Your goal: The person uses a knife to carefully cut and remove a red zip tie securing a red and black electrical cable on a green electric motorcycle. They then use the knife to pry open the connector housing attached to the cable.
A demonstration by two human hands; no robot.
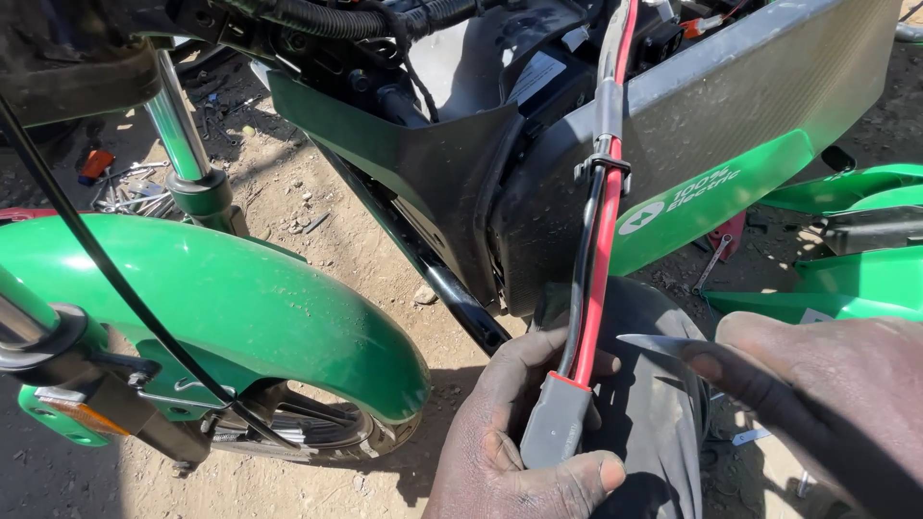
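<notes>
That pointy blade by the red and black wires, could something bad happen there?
Maybe. The blade in the right hand points at the red and black cables, so a slip might nick their covering. The left hand grips the grey connector close to the tip, so its fingers could get cut.

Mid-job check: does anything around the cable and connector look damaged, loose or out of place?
Yes. The bike's body panels are off: green panels lie on the dirt, leaving wiring exposed. Small tools and parts are scattered on the ground. The grey connector in the left hand hangs unplugged. The cables show no visible damage.
</notes>
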